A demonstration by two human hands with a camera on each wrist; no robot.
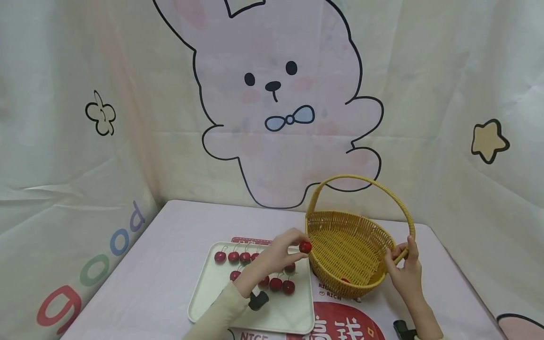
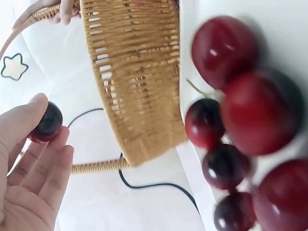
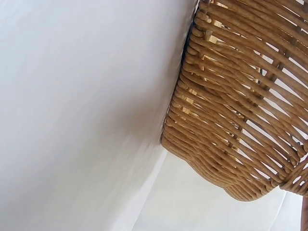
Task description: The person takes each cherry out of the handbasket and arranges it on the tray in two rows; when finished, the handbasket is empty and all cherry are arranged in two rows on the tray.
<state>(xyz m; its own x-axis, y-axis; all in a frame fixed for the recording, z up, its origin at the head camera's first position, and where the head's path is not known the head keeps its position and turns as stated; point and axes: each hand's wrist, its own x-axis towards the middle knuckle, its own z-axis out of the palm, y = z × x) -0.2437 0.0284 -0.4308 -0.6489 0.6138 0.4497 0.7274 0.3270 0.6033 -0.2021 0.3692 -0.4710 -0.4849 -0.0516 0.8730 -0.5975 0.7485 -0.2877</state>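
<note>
A dark red cherry [image 1: 305, 247] is pinched between the thumb and fingers of my left hand [image 1: 280, 252], at the left rim of a yellow woven basket [image 1: 352, 245]. In the left wrist view the same cherry [image 2: 49, 122] sits at the fingertips, with the basket's woven side beyond. My right hand [image 1: 405, 269] grips the basket's rim where the arched handle [image 1: 361, 177] joins it on the right. A bit of red shows low inside the basket. Beneath my left forearm lies a white tray [image 1: 212, 302] with several stemmed cherries [image 1: 276, 284], some hidden by the arm.
The tray and basket stand side by side on a white-covered table [image 1: 170, 226]. A red printed patch [image 1: 340, 321] marks the cloth in front of the basket. Behind, a curtain [image 1: 425, 156] with a cartoon animal closes off the back and sides.
</note>
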